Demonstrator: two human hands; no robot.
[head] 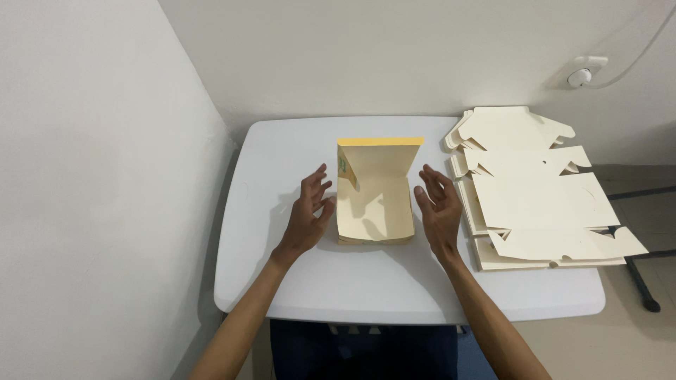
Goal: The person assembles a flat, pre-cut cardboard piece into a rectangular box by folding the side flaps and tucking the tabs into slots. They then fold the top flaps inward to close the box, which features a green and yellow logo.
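Note:
A cream cardboard box (373,204) stands folded up in the middle of the white table (366,281), its lid raised at the back with a yellow top edge. My left hand (308,211) hovers just left of the box, fingers spread, holding nothing. On the box's right side my right hand (440,207) is also open with fingers apart, close to the side wall but not gripping it. Both palms face the box.
A stack of flat, unfolded cream box blanks (535,197) lies on the table's right side, overhanging the edge. White walls close in at the left and back. A round wall socket with a cable (581,76) sits at upper right.

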